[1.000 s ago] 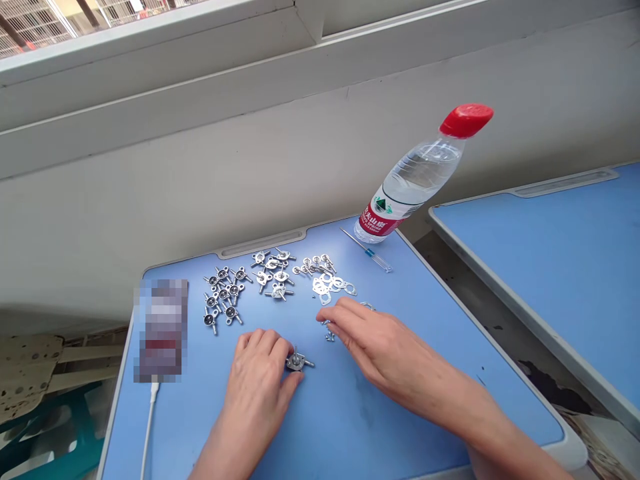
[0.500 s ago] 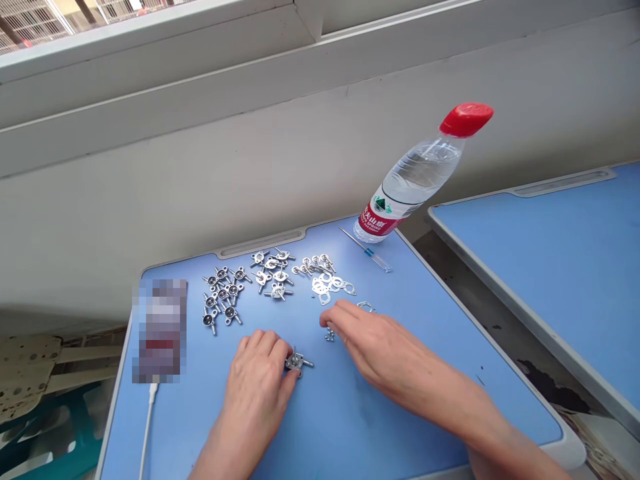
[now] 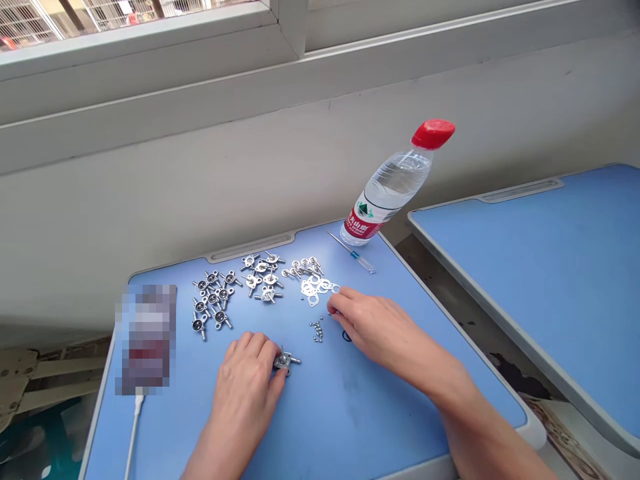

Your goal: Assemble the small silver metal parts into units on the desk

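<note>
My left hand (image 3: 249, 373) is closed on a small metal fitting (image 3: 284, 361) that rests on the blue tabletop, its thin stem pointing up and a side tube to the right. My right hand (image 3: 375, 323) hovers low over the table, fingertips pinched together; whatever lies between them is hidden. Just left of those fingers is a little heap of tiny screws (image 3: 318, 332). A black ring (image 3: 347, 337) shows partly from under the right hand. Flat metal gasket plates (image 3: 313, 288) lie beyond the fingertips.
Several metal fittings with dark round openings (image 3: 213, 299) and others with plates (image 3: 263, 273) sit at the back. Small stemmed parts (image 3: 305, 267), a screwdriver (image 3: 353, 253) and a water bottle (image 3: 385, 193) stand behind. A blurred phone-like object (image 3: 150, 337) with a white cable (image 3: 133, 433) is left.
My right hand has moved right, off the screws, which now show. The left hand keeps its hold on the fitting. The whole view has shifted slightly.
</note>
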